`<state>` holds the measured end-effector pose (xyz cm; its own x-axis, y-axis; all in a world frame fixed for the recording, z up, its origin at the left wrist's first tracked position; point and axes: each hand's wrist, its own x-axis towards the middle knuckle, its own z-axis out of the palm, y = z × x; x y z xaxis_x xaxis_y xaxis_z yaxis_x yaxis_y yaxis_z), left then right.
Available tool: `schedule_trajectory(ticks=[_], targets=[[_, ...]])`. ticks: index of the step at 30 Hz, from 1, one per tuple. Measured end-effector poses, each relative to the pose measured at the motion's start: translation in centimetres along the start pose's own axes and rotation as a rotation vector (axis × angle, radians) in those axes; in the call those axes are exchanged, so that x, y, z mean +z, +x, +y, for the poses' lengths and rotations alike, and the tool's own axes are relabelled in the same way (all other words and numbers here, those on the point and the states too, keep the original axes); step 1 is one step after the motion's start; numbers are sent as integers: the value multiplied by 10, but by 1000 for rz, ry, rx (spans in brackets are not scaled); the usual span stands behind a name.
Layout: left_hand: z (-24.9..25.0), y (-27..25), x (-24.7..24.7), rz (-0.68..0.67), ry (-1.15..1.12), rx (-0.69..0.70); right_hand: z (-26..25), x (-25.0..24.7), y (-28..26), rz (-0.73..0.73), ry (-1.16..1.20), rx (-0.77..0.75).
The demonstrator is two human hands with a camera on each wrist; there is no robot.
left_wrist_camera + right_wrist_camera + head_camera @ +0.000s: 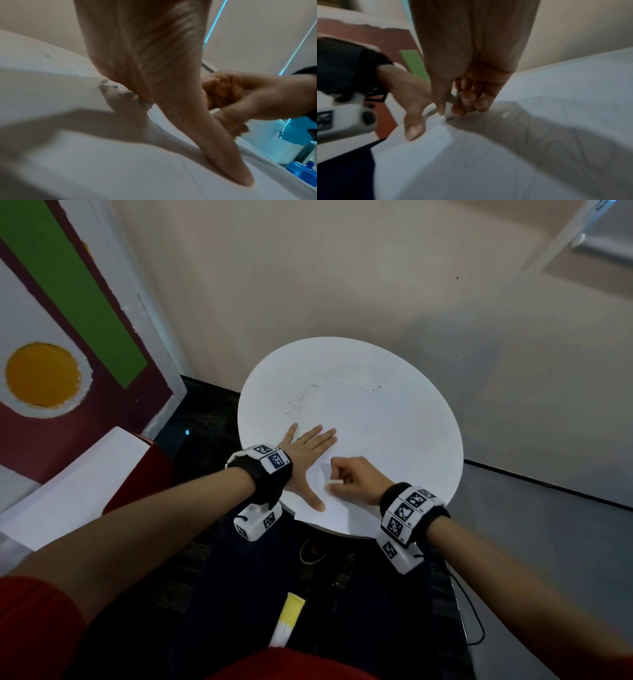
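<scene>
**A:** Where is the eraser point(333, 482)?

**B:** At the near side of the round table point(359, 378), a little in from its front edge. The right hand point(356, 477) pinches it between the thumb and the curled fingertips. Its lower end touches the paper sheet point(488, 175).

**A:** And the sheet?

**B:** It lies flat on the near part of the table, and one corner sticks out past the table's front edge. The wrist view shows faint looping pencil lines point(547, 128) on it.

**A:** What is the left hand point(303, 460) doing?

**B:** It lies palm down on the table's near left part, with the fingers straight and spread and the thumb splayed toward the front edge. The thumb presses on the sheet. I cannot tell whether the other fingers rest on the sheet or on the bare tabletop.

**A:** Do the hands touch?

**B:** No, they sit just beside each other.

**A:** Is anything else on the table?

**B:** Some dark crumbs point(298, 402) lie toward its middle, beyond the left fingertips.
</scene>
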<state>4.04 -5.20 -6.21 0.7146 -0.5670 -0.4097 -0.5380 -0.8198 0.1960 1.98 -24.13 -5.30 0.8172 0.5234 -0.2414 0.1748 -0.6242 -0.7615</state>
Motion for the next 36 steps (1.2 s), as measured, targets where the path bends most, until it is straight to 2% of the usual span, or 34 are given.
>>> schedule_trajectory(ticks=[2, 5, 8, 9, 10, 12, 13, 15, 17, 19, 21, 23, 26, 27, 28, 29, 30, 32, 33, 36], targets=[[-1, 0, 0, 1, -3, 6, -3, 1, 2, -53, -16, -14], [-2, 1, 2, 15, -6, 7, -4, 2, 9, 70, -24, 5], [-1, -1, 1, 2, 12, 9, -5, 7, -4, -41, -23, -11], [-1, -1, 0, -6, 9, 13, -2, 3, -9, -2, 19, 1], [-1, -2, -1, -13, 1, 21, 3, -4, -12, 125, 88, 32], [1, -7, 1, -13, -38, 58, 22, -19, -15, 485, 298, 131], [5, -11, 3, -1, -57, 102, 30, -23, -17, 601, 396, 182], [24, -16, 8, 65, -98, 239, 45, -23, -22, 675, 494, 244], [55, -19, 17, 67, -139, 361, 55, -15, -25, 672, 470, 249], [81, -19, 31, 5, -127, 427, 59, -11, -25, 659, 405, 224], [88, -19, 45, -15, -47, 373, 63, -9, -25, 652, 394, 209], [80, -22, 51, 49, -52, 132, 65, -11, -26, 625, 394, 199], [63, -34, 44, 104, -153, -371, 68, -15, -28, 579, 384, 189], [58, -37, 37, 117, -167, -471, 67, -16, -28, 565, 378, 189], [52, -38, 30, 153, -159, -498, 65, -18, -27, 548, 367, 188], [45, -37, 23, 202, -141, -454, 61, -20, -26, 520, 357, 180], [37, -33, 16, 234, -123, -346, 57, -21, -24, 476, 342, 164], [23, -21, 2, 174, -90, -89, 41, -19, -20, 364, 297, 115], [18, -15, -2, 117, -67, -16, 33, -17, -17, 317, 275, 97], [4, -2, -2, 20, -44, 3, 16, -13, -2, 263, 201, 75]])
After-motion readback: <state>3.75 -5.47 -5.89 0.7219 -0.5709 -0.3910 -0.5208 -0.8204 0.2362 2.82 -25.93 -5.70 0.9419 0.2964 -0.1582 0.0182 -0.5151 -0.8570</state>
